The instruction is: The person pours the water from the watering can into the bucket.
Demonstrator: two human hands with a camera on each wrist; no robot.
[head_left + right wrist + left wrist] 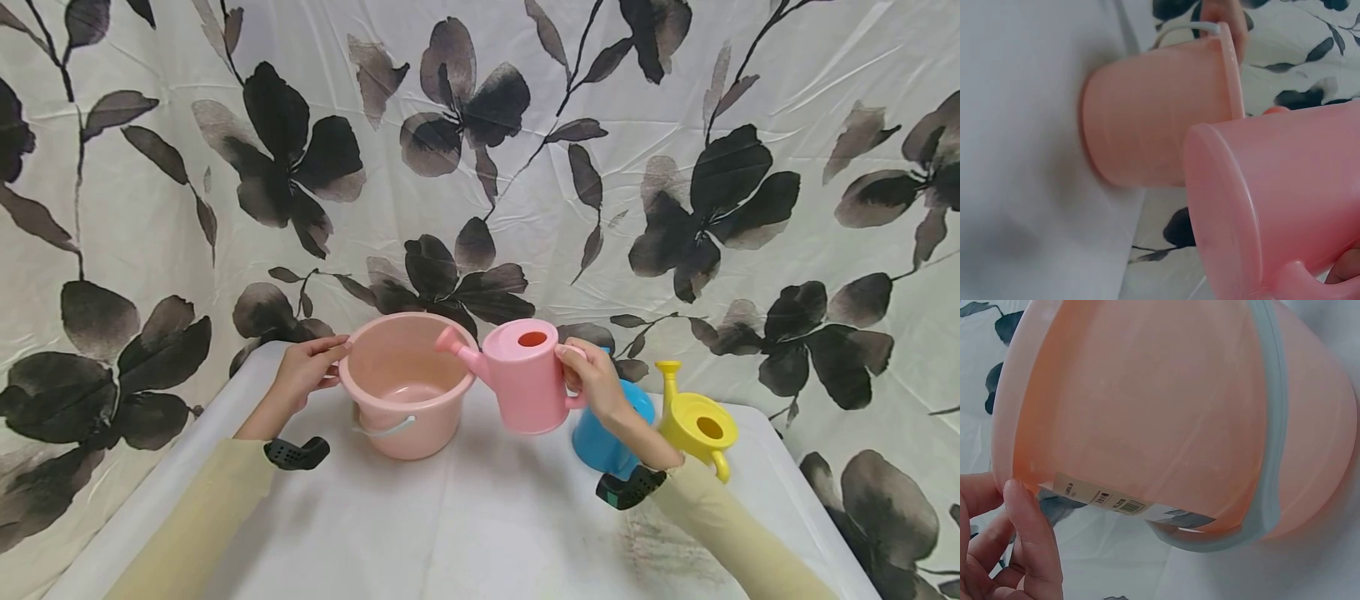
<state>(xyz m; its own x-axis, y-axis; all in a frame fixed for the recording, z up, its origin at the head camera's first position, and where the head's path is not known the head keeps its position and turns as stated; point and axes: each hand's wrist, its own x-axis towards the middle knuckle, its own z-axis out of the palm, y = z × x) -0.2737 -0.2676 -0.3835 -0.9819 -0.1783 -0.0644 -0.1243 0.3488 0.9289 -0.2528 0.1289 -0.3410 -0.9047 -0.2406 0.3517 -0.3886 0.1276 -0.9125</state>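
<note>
A light pink bucket [408,429] stands on the white table, its pale grey-blue handle [1275,419] hanging down on the near side. My left hand [306,371] pinches the bucket's rim at its left, thumb and fingertips on either side in the left wrist view. My right hand [592,379] grips the handle of a pink watering can [525,383], which is raised above the table. The can's spout reaches left, its rose over the right part of the bucket's rim in the head view. In the right wrist view the can [1285,187] overlaps the bucket [1154,119].
Behind my right wrist stands a blue watering can [600,437], partly hidden by the forearm. A yellow watering can [693,421] is to its right, near the table's right edge. A floral-print cloth [562,250] hangs behind the table [450,533].
</note>
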